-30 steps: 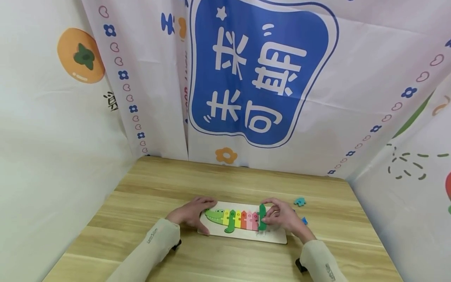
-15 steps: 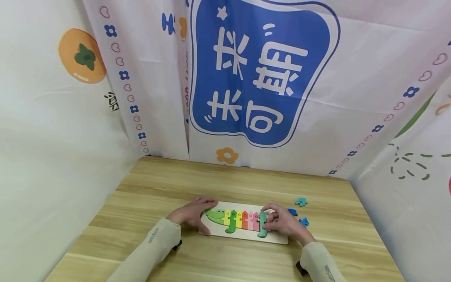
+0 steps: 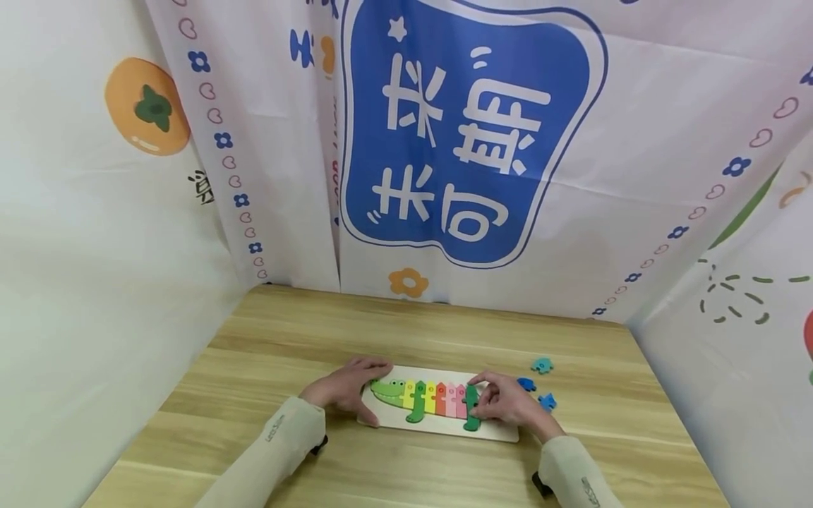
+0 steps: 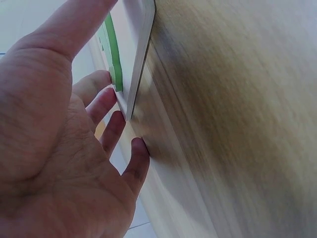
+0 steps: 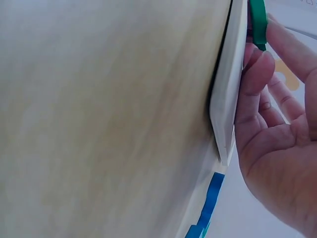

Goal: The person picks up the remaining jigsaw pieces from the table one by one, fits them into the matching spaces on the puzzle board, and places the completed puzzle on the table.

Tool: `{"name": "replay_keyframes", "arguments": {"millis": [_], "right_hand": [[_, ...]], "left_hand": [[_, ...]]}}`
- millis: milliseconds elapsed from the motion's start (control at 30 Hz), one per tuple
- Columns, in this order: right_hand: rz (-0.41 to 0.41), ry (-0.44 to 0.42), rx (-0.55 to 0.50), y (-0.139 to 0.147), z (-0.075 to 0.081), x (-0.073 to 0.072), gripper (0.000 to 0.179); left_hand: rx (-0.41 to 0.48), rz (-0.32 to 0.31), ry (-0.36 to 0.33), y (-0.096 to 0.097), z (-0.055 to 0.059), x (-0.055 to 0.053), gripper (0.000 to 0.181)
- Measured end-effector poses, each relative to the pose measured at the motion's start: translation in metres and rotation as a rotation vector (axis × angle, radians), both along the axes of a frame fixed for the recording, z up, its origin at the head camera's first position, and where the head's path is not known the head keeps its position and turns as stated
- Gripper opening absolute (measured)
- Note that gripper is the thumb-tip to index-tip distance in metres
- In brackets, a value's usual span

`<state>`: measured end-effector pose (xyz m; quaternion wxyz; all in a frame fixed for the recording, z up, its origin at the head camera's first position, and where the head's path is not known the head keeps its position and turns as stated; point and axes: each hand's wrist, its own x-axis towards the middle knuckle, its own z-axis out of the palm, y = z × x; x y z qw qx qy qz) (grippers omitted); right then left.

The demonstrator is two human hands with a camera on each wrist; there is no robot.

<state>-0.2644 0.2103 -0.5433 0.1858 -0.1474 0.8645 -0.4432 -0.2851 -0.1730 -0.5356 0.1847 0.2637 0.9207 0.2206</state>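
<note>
A pale wooden crocodile puzzle board (image 3: 438, 427) lies on the table. Its light green head piece (image 3: 385, 394) sits at the left, followed by a row of yellow, green, orange and pink pieces. My left hand (image 3: 345, 385) holds the board's left end, thumb at the near edge and fingers at the far corner. At the right end of the row, my right hand (image 3: 510, 399) pinches a dark green leg puzzle piece (image 3: 471, 425) between thumb and fingers. In the right wrist view this green piece (image 5: 258, 22) stands at the fingertips over the board; whether it is seated cannot be seen.
Right of the board lie a teal piece (image 3: 542, 365) and two blue ones, the nearer a blue piece (image 3: 547, 402), the other a darker blue piece (image 3: 526, 384). The wood-grain table (image 3: 394, 473) is walled by printed cloth (image 3: 286, 176).
The dark green piece has gone from raised and tilted to lying flatter, lined up with the row's right end. My right hand has shifted slightly with it; the left hand stays on the board.
</note>
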Motion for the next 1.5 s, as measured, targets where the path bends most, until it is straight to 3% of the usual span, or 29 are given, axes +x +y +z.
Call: {"name": "replay_keyframes", "arguments": {"millis": [400, 933, 1267, 1500], "right_hand": [[-0.005, 0.021, 0.034, 0.001, -0.004, -0.001, 0.061], [-0.014, 0.076, 0.113, -0.007, 0.004, 0.005, 0.065], [0.025, 0.089, 0.131, -0.005, 0.003, 0.004, 0.071], [0.030, 0.128, 0.147, 0.002, 0.010, 0.006, 0.072]], "left_hand": [[-0.007, -0.018, 0.009, 0.001, 0.001, 0.002, 0.111], [0.025, 0.001, -0.003, 0.002, 0.001, 0.003, 0.110], [0.022, -0.001, 0.005, 0.001, 0.002, 0.006, 0.109], [0.022, -0.003, 0.010, -0.001, 0.001, 0.003, 0.109]]}}
